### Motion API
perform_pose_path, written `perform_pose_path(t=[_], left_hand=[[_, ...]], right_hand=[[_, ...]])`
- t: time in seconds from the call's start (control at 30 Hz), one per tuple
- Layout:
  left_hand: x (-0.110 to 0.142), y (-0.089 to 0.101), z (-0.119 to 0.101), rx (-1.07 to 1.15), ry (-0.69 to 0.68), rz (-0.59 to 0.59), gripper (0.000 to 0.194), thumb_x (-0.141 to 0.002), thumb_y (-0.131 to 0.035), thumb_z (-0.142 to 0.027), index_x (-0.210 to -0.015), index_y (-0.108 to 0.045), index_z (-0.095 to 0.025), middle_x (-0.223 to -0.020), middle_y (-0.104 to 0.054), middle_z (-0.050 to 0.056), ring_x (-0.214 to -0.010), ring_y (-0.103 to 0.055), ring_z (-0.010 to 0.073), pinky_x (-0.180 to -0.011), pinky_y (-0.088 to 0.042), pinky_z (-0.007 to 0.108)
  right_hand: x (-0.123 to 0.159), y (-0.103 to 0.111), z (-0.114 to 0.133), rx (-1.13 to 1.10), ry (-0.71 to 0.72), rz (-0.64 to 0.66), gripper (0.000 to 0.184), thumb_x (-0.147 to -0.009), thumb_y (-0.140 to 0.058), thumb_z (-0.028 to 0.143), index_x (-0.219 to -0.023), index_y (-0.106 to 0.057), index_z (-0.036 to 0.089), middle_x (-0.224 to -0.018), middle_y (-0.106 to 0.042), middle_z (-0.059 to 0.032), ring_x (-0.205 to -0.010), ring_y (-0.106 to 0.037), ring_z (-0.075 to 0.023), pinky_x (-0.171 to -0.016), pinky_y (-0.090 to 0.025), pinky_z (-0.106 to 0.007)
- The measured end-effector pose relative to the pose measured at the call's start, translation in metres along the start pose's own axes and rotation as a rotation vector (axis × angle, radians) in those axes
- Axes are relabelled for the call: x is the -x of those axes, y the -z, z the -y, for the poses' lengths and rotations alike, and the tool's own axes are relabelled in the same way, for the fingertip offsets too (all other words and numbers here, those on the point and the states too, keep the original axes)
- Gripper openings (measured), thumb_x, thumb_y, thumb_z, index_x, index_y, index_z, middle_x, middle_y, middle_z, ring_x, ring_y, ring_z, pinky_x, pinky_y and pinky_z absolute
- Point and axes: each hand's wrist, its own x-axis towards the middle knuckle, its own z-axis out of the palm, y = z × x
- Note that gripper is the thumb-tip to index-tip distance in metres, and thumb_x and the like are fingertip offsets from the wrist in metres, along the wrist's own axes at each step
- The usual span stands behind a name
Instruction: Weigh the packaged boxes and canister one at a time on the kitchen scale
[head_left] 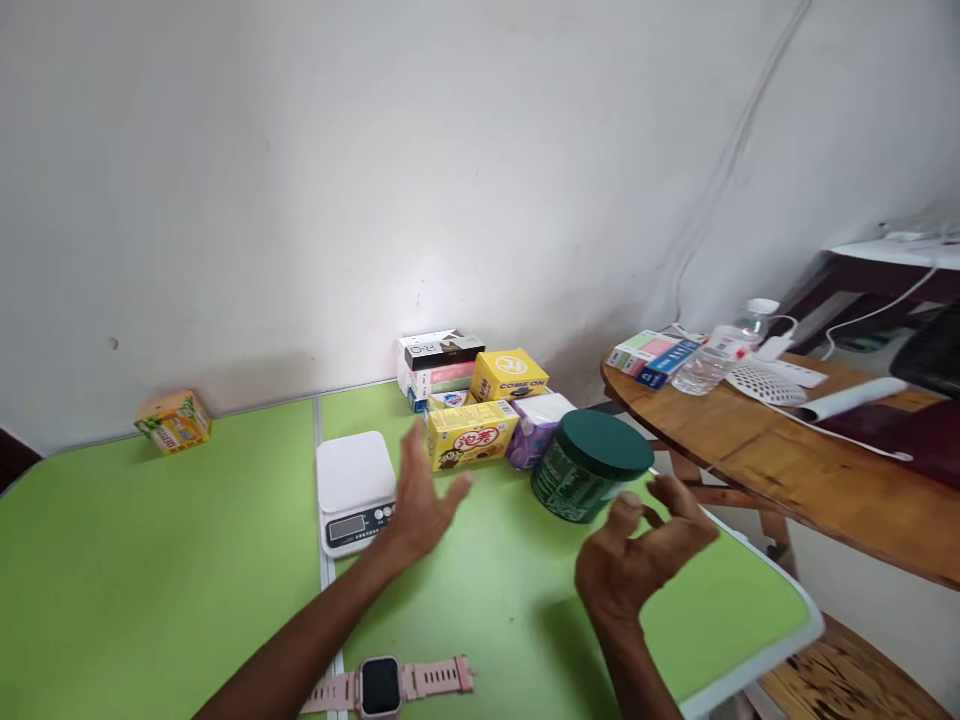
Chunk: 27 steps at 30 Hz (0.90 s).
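Note:
My left hand (424,500) hovers over the green table with its thumb and fingers apart, holding nothing. Just left of it lies a white kitchen scale (355,475) with a dark display; my wrist covers part of its right edge. Over the table's right part, my right hand (637,550) is raised, fingers curled loosely and apart, with nothing in it. Close behind that hand stands a dark green lidded tub (589,465). A yellow snack box (472,436) sits beyond my left hand. Near the front edge lies a pink smartwatch (381,686), partly hidden by my left forearm.
Behind are a purple tissue pack (534,425), a yellow box (510,375) and stacked boxes (442,360) by the wall. An orange drink carton pack (175,421) stands far left. At right, a wooden table (712,430) holds a plastic bottle (709,360), small boxes (652,357) and cables.

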Motion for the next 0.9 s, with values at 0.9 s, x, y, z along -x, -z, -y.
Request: perform_pose_path(t=[0.9], left_hand=[[0.011, -0.087, -0.05, 0.114, 0.039, 0.245, 0.102, -0.065, -0.091, -0.037, -0.15, -0.038, -0.017, -0.148, -0.053, 0.02, -0.143, -0.049, 0.0391, -0.122, -0.038, 0.057]], right_hand=[[0.014, -0.004, -0.039, -0.384, -0.777, 0.494, 0.111, -0.079, -0.038, 0.098, -0.141, -0.067, 0.012, -0.149, -0.064, -0.0129, -0.144, -0.053, -0.0323, -0.125, -0.035, -0.042]])
